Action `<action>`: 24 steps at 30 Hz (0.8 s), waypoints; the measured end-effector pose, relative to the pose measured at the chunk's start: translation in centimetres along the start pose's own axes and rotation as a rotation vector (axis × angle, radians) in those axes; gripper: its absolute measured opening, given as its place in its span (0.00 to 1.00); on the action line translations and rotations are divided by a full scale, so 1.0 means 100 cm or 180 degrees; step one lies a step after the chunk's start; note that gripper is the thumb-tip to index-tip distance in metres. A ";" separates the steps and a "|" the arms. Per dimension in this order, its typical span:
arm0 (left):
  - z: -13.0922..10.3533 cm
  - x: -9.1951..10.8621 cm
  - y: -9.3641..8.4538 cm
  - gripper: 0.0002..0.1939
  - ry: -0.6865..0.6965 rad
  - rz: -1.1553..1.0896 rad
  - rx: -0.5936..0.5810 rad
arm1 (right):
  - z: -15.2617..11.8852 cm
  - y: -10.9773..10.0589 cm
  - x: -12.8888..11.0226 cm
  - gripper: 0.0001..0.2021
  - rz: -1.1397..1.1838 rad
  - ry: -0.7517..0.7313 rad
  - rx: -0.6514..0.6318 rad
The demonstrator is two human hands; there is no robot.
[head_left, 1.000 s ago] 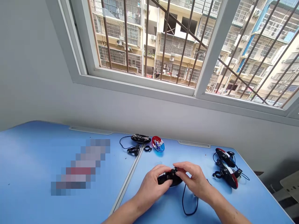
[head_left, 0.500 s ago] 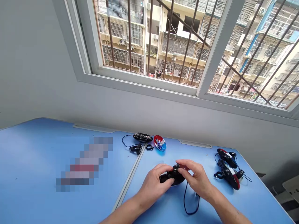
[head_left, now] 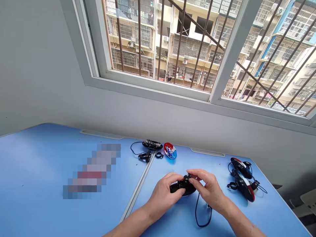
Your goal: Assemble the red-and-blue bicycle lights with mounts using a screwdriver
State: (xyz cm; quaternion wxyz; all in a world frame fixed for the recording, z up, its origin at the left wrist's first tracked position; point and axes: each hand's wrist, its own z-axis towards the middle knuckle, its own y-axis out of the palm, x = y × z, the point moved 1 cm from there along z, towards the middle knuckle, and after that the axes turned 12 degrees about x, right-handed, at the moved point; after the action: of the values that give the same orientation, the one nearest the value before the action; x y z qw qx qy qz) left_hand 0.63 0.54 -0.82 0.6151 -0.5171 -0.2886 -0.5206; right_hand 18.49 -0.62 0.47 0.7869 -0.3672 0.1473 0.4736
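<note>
Head view: the left hand (head_left: 166, 190) is curled, thumb and fingers closed on the black oval unit (head_left: 189, 189), low over the blue table (head_left: 89, 217)! Over on the other side, the right hand (head_left: 208, 187) pinches the small black clamp (head_left: 187, 177) on top of it, fingertips nearly together. A black cable (head_left: 196, 210) loops beneath the right wrist, and beyond the hands sits the red-and-blue shell (head_left: 170, 150), beside a black ring clamp (head_left: 159, 155).

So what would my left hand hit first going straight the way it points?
Past the black device it holds, your left hand would probably meet your right hand; depth is unclear.
</note>
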 end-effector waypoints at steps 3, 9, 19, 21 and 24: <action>0.000 0.001 0.000 0.11 -0.0027 0.0010 -0.0021 | 0.000 0.000 -0.001 0.13 -0.0016 -0.0008 -0.0037; 0.000 0.001 -0.001 0.12 -0.0056 0.0002 -0.0028 | 0.001 -0.001 -0.002 0.13 -0.0056 -0.0080 -0.0066; 0.000 0.001 -0.002 0.13 -0.0057 -0.0013 -0.0035 | 0.001 0.000 -0.002 0.14 -0.0068 -0.0288 -0.0036; 0.000 0.000 -0.002 0.13 -0.0035 -0.0017 -0.0049 | 0.001 0.000 -0.003 0.14 -0.0083 -0.0315 -0.0043; 0.000 -0.001 -0.002 0.14 -0.0009 -0.0035 -0.0057 | 0.001 0.001 -0.003 0.13 -0.0110 -0.0348 -0.0047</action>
State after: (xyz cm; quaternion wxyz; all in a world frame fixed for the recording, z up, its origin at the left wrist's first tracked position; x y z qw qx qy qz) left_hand 0.43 0.59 -0.82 0.6071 -0.5218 -0.2876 -0.5258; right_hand 18.27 -0.75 0.66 0.7991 -0.3491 0.0942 0.4803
